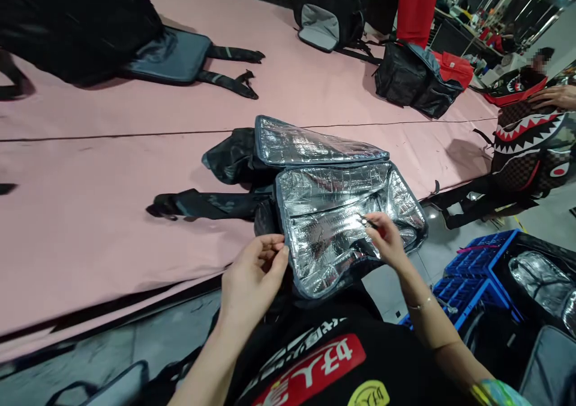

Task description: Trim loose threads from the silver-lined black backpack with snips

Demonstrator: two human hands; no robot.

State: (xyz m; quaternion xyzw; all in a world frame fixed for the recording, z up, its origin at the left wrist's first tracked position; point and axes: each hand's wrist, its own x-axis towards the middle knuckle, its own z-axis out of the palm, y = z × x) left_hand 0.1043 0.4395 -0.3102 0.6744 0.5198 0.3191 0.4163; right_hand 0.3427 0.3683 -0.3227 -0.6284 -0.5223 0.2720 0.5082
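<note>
An open insulated bag (333, 214) with silver foil lining lies on the pink table (90, 214) at its near edge, lid flipped back. My left hand (252, 277) pinches the bag's grey-trimmed near-left rim, fingers closed on it. My right hand (384, 238) reaches into the foil compartment, fingers pinched on a small thin metal tool whose tip points left; what kind of tool I cannot make out. The bag's black straps trail off to the left.
Other black bags (409, 79) and a grey-lined one (321, 25) lie at the table's far side, a dark bag (81, 28) at far left. A shark-print backpack (526, 148) with another person's hand stands right. A blue crate (477, 274) sits below right.
</note>
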